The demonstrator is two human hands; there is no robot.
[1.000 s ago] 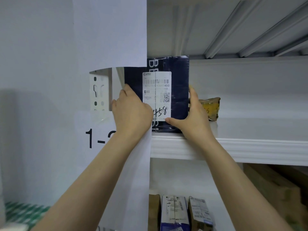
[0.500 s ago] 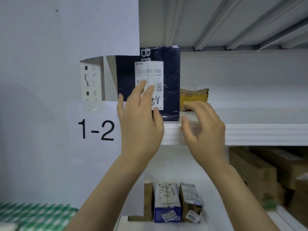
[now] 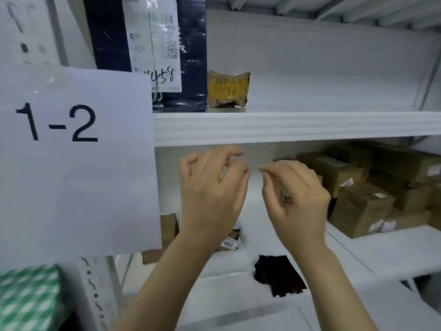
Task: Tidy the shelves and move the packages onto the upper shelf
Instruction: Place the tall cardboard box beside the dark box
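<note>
Shelving of white metal is shown from the front, with the ribbed edge of the upper shelf (image 3: 296, 127) crossing the view and the lower shelf (image 3: 358, 249) seen beneath it. A white paper sign (image 3: 76, 177) printed "1-2" is fixed over the left upright and hides part of both levels.

On the upper shelf, at its left end, a dark blue box (image 3: 191, 56) is stood upright; a white shipping label (image 3: 155, 44) with the handwritten figures "458" is carried on its face. Brown cartons (image 3: 358, 206) are stacked at the right of the lower shelf.

The left hand (image 3: 210, 192) and the right hand (image 3: 296, 194) are raised side by side, near but apart, in front of the gap below the upper shelf. The fingers of both are loosely curled and nothing is held in either.

A green-and-white checked object (image 3: 26, 299) is seen at lower left. A dark flat packet (image 3: 279, 275) is laid near the front of the lower shelf.

Just beside the blue box, on its right, a small brown packet (image 3: 228, 90) with a yellow label is set on the upper shelf. Small packages (image 3: 230, 243) are largely hidden behind the left wrist.
</note>
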